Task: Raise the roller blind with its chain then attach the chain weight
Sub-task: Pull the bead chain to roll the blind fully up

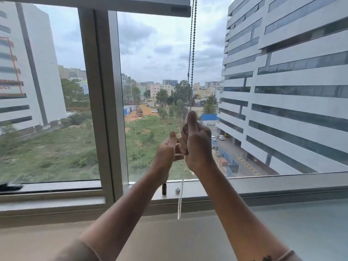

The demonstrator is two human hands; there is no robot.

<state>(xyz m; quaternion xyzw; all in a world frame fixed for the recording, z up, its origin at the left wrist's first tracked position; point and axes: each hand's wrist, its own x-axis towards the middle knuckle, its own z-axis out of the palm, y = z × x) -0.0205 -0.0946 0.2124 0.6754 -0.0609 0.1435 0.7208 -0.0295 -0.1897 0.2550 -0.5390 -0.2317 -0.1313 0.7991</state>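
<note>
right hand (197,144) fisted on chain (191,53), left hand (167,151) half-open just beside

I see a beaded metal chain (191,53), dull grey above and glinting silver below. The grey window frame (101,102) looks like smooth matt metal; the pale sill (282,232) has a soft sheen.

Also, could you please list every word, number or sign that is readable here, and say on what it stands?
"UCT", partly cut off and mirrored, on the red-framed sign on the building at the left.
The line above it on that sign: too blurred to read.
The forearm mark at the bottom edge: cut off, unreadable.
Nothing else bears text.
</note>
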